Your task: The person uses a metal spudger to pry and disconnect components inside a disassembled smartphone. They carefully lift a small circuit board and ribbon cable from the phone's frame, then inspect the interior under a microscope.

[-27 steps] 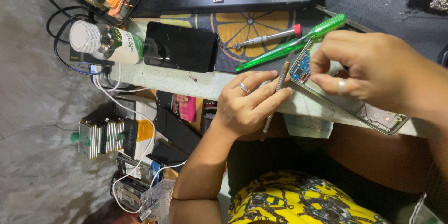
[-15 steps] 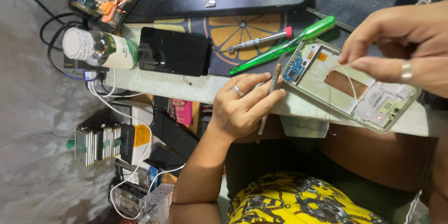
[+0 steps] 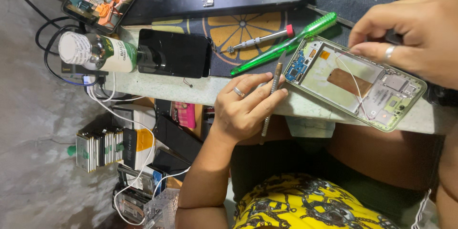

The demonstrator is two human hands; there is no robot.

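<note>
Beside our left grip point(image 3: 248, 107) lie a green-handled screwdriver point(image 3: 286, 45), a silver red-capped screwdriver point(image 3: 260, 40) and a black slab phone point(image 3: 174, 53). That grip pinches a thin bronze tool point(image 3: 273, 90). Our right grip point(image 3: 415, 35) holds a white wire point(image 3: 350, 74) over the opened pale-green phone frame point(image 3: 355, 81) on the counter point(image 3: 191, 90).

opened phone frame point(image 3: 355, 82), circuit parts exposed, lies tilted on the counter edge point(image 3: 191, 90), brass-coloured tool point(image 3: 271, 97) beside it.

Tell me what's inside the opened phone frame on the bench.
Inside the phone frame: a blue circuit board, a copper patch, thin white cables. The right hand covers its upper edge.
</note>
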